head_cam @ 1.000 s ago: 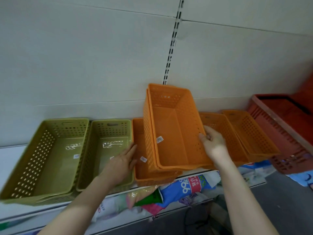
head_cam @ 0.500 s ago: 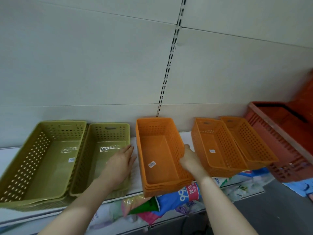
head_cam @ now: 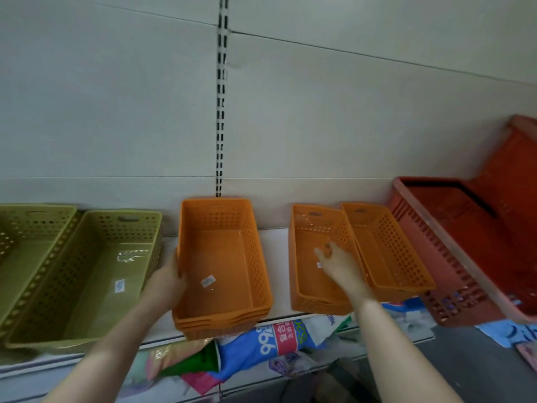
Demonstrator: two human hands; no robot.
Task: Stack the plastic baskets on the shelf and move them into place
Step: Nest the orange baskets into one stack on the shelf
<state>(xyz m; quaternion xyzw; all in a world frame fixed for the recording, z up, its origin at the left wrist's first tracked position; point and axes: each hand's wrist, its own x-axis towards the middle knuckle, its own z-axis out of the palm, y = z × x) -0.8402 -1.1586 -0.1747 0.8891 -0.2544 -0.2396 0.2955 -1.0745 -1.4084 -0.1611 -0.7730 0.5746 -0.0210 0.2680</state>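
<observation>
My left hand [head_cam: 167,279] grips the left wall of the nested stack of orange perforated plastic baskets [head_cam: 220,269] on the white shelf [head_cam: 276,237]. My right hand [head_cam: 338,266], loosely spread and apparently holding nothing, hovers over the neighbouring orange plastic basket [head_cam: 313,257].

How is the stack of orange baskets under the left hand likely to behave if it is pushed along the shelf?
The orange stack probably slides easily: it sits flat on the smooth white shelf. It looks light, being empty, thin and full of holes. It overhangs the shelf's front edge, so it could tip forward. The left hand presses only one side, so it may swivel.
</observation>
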